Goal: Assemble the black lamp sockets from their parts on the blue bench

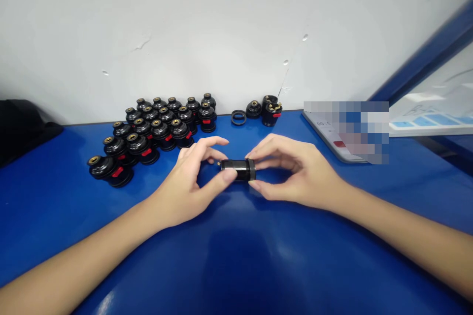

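The right hand (301, 172) clamps the ring (252, 170) on a black lamp socket (238, 169), lying sideways between both hands above the blue table (236, 266). The left hand's (190, 174) thumb touches its barrel; its grip is unclear. A partly pixelated screen device (330, 135) reads "00:".

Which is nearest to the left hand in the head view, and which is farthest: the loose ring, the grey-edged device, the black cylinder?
1. Cylinder: between the left hand and right hand, touched by the left thumb.
2. Loose ring: behind the cylinder.
3. Device: off to the right, past the right hand.
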A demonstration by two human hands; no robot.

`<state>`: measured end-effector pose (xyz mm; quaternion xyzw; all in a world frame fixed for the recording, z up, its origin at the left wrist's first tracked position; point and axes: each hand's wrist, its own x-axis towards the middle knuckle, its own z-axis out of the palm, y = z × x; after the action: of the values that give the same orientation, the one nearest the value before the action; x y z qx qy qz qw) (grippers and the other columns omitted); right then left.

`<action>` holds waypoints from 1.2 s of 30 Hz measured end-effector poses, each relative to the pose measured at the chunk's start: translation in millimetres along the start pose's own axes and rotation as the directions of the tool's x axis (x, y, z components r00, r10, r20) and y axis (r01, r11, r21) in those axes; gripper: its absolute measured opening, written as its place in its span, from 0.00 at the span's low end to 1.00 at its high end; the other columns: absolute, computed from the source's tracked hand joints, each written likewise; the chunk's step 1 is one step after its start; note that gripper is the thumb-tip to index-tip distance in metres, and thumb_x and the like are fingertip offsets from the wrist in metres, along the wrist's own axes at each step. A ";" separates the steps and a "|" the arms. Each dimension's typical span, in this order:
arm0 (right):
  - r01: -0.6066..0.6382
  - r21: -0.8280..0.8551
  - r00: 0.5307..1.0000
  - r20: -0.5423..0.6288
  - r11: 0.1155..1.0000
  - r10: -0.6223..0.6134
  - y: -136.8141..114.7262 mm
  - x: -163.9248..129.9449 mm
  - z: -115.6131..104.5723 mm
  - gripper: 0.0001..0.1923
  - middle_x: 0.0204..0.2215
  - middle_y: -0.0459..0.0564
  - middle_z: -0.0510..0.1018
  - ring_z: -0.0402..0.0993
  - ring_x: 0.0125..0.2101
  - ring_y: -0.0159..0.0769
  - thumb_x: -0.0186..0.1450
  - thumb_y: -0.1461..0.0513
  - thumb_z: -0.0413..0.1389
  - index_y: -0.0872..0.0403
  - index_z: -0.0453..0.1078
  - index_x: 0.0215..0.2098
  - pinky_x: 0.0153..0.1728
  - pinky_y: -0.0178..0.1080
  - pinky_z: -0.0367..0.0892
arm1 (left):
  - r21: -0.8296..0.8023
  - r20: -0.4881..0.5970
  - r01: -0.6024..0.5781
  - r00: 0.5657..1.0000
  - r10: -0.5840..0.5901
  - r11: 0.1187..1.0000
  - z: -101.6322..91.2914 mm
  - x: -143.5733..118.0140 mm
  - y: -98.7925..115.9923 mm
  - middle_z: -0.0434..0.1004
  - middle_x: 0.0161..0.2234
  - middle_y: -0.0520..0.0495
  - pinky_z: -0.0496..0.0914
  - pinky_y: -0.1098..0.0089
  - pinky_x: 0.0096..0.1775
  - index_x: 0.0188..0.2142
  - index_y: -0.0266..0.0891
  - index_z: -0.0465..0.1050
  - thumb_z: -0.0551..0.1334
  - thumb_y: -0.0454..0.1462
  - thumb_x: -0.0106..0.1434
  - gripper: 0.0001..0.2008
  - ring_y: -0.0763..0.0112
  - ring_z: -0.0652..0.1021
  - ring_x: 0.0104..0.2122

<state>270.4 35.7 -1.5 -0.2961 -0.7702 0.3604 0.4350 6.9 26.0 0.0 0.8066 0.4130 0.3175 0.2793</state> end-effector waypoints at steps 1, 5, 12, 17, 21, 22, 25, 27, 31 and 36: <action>-0.002 -0.004 1.000 0.004 1.000 0.002 -0.3 0.0 0.0 0.15 0.42 0.48 0.81 0.87 0.42 0.37 0.61 0.65 0.73 0.51 0.79 0.45 0.49 0.40 0.87 | 0.011 0.005 0.015 1.000 -0.015 1.000 0.3 0.6 -0.6 0.83 0.46 0.49 0.65 0.52 0.57 0.63 0.49 0.64 0.61 0.46 0.78 0.19 0.59 0.79 0.48; -0.010 -0.020 1.000 -0.002 1.000 0.010 -1.1 -0.4 -0.3 0.16 0.43 0.48 0.82 0.87 0.43 0.39 0.60 0.65 0.73 0.50 0.79 0.45 0.49 0.43 0.88 | -0.007 -0.030 -0.047 0.998 0.047 0.999 1.6 1.9 -1.4 0.83 0.49 0.46 0.67 0.52 0.56 0.63 0.49 0.64 0.68 0.43 0.73 0.23 0.57 0.79 0.49; 0.000 -0.012 1.000 -0.007 1.000 0.000 -2.1 0.6 0.5 0.15 0.42 0.48 0.82 0.87 0.42 0.40 0.60 0.66 0.73 0.49 0.79 0.43 0.48 0.44 0.88 | -0.043 -0.023 0.052 0.998 -0.053 0.998 2.8 0.6 -0.2 0.83 0.46 0.47 0.69 0.53 0.56 0.65 0.49 0.62 0.64 0.48 0.76 0.22 0.58 0.80 0.49; -0.011 -0.017 1.000 -0.014 1.000 0.011 -1.4 0.5 -0.3 0.15 0.43 0.48 0.82 0.87 0.43 0.40 0.60 0.65 0.73 0.50 0.79 0.44 0.49 0.45 0.88 | -0.047 -0.078 -0.081 0.994 0.077 0.996 2.4 1.7 -2.3 0.81 0.50 0.47 0.69 0.58 0.54 0.66 0.50 0.59 0.74 0.42 0.67 0.33 0.61 0.79 0.48; -0.011 -0.006 1.000 -0.005 1.000 0.011 -1.6 0.0 -0.7 0.16 0.43 0.48 0.81 0.87 0.43 0.39 0.61 0.64 0.74 0.50 0.79 0.45 0.48 0.43 0.88 | -0.049 -0.065 -0.058 0.996 0.055 0.997 1.3 -0.2 0.0 0.80 0.55 0.44 0.66 0.54 0.59 0.69 0.51 0.55 0.76 0.46 0.65 0.41 0.55 0.78 0.55; -0.014 -0.005 1.000 0.001 1.000 0.014 -1.8 -0.1 -0.5 0.15 0.43 0.48 0.82 0.87 0.43 0.40 0.61 0.65 0.73 0.50 0.79 0.45 0.49 0.43 0.88 | -0.056 -0.044 -0.031 0.999 0.029 0.998 0.9 -0.5 1.3 0.81 0.54 0.44 0.65 0.52 0.60 0.69 0.50 0.55 0.72 0.48 0.69 0.37 0.55 0.78 0.55; -0.019 0.001 1.000 0.004 1.000 0.019 -2.0 -0.3 0.1 0.15 0.43 0.48 0.82 0.87 0.43 0.39 0.60 0.65 0.73 0.50 0.79 0.44 0.49 0.44 0.88 | 0.015 -0.015 0.023 1.000 -0.023 1.000 -1.0 -0.1 5.4 0.84 0.46 0.46 0.66 0.52 0.57 0.65 0.48 0.64 0.56 0.49 0.80 0.19 0.56 0.79 0.49; -0.007 0.006 1.000 0.014 1.000 0.007 -1.6 -0.6 0.4 0.16 0.43 0.48 0.81 0.87 0.43 0.39 0.60 0.65 0.73 0.49 0.79 0.45 0.49 0.43 0.88 | 0.106 -0.023 0.044 0.999 -0.042 0.993 -1.8 1.3 7.1 0.83 0.40 0.48 0.67 0.53 0.52 0.59 0.48 0.72 0.51 0.48 0.82 0.17 0.58 0.78 0.43; 0.014 0.020 0.999 0.047 1.000 -0.015 0.0 -1.4 0.1 0.17 0.44 0.49 0.81 0.87 0.44 0.40 0.60 0.67 0.73 0.50 0.80 0.47 0.50 0.44 0.87 | 0.050 -0.005 0.020 1.000 -0.020 0.999 -0.8 3.1 4.6 0.81 0.36 0.50 0.68 0.56 0.49 0.58 0.46 0.71 0.54 0.45 0.80 0.13 0.62 0.78 0.38; 0.001 -0.006 1.000 0.009 1.000 -0.001 0.1 -0.7 -0.7 0.17 0.43 0.49 0.81 0.87 0.44 0.40 0.60 0.66 0.73 0.50 0.79 0.45 0.49 0.44 0.88 | -0.060 -0.080 -0.072 0.995 0.067 0.996 1.7 1.5 0.0 0.81 0.49 0.45 0.69 0.58 0.52 0.64 0.48 0.63 0.70 0.41 0.69 0.27 0.60 0.77 0.46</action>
<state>271.4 35.5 -1.7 -0.2956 -0.7734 0.3592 0.4307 8.9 26.9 -0.6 0.7984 0.3849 0.3711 0.2770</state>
